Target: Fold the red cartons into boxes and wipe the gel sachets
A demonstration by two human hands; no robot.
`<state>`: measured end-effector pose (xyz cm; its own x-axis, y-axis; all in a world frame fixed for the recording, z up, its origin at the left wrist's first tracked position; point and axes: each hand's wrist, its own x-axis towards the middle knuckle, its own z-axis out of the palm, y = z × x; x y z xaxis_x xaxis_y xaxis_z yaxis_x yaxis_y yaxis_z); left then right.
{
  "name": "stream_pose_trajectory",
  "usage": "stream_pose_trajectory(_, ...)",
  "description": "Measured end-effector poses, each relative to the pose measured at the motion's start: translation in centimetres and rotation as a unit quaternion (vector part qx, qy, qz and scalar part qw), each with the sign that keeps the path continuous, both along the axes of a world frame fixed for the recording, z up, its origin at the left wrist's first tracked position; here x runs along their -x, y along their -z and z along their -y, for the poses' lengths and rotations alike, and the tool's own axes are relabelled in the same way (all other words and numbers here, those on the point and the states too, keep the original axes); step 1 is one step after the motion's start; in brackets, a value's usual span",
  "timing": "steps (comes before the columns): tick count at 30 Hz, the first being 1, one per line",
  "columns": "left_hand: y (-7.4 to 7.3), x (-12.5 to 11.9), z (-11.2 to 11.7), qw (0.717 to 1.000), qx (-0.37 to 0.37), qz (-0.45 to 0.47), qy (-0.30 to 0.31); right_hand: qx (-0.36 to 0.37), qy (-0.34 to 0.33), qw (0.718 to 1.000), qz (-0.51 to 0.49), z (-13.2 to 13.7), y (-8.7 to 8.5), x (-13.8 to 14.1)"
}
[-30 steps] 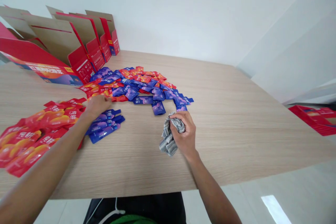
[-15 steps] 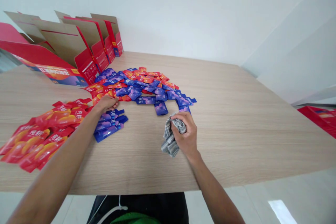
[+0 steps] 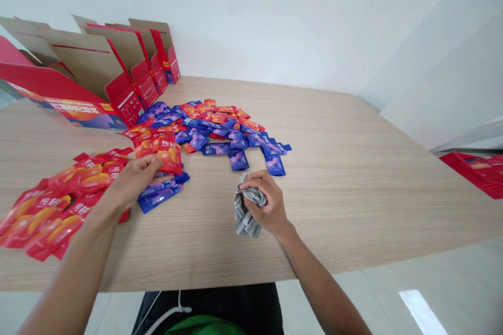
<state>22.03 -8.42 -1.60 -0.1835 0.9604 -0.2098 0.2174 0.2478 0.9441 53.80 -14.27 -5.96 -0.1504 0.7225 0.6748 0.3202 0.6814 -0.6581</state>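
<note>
My left hand (image 3: pixel 139 175) pinches the lower edge of a red pouch (image 3: pixel 170 154) printed with orange fruit, raised over several blue pouches (image 3: pixel 161 197) lying in a small stack. Left of that wrist spreads a pile of larger-looking red pouches (image 3: pixel 84 172). My right hand (image 3: pixel 269 201) is closed around a crumpled grey striped cloth (image 3: pixel 248 209), which hangs down to the tabletop. Just beyond it, a loose blue pouch (image 3: pixel 275 166) lies at the right end of a long mixed heap of blue and red pouches (image 3: pixel 220 128).
Several red cardboard boxes (image 3: pixel 126 97) with raised flaps stand at the back left, close to the wall (image 3: pixel 267 21). The wooden table (image 3: pixel 353 183) stretches to the right. Beyond its right side is a red box (image 3: pixel 475 170), partly cut off by the frame.
My left hand has drawn back toward me, and a red pouch now shows lifted in its fingers. My right hand has shifted slightly left with the cloth, uncovering a blue pouch behind it.
</note>
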Motion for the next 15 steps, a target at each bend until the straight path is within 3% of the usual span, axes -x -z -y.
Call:
stream_pose_trajectory(3,1.8,-2.4,4.6,0.995,-0.045,0.029,0.083,-0.027,-0.100,0.992,0.066,0.4,0.7,0.7)
stream_pose_trajectory(5,3.6,-4.5,7.3,0.992,-0.059,0.016,0.112,-0.029,-0.145,0.982,0.121,0.6,1.3,1.3)
stream_pose_trajectory(7,5.3,-6.7,9.4,0.988,-0.047,0.061,0.130,-0.019,-0.171,0.972,0.158,0.7,2.0,1.9)
stream_pose_trajectory(9,6.7,-8.6,10.9,0.982,-0.022,0.158,0.101,-0.009,-0.189,0.968,0.164,0.8,2.6,2.3)
stream_pose_trajectory(12,7.7,-10.8,12.1,0.944,0.004,0.330,-0.007,0.011,-0.215,0.964,0.154,0.9,3.2,2.6)
stream_pose_trajectory(15,8.2,-11.8,12.4,0.915,0.034,0.397,-0.066,0.029,-0.261,0.946,0.190,1.1,3.4,2.8)
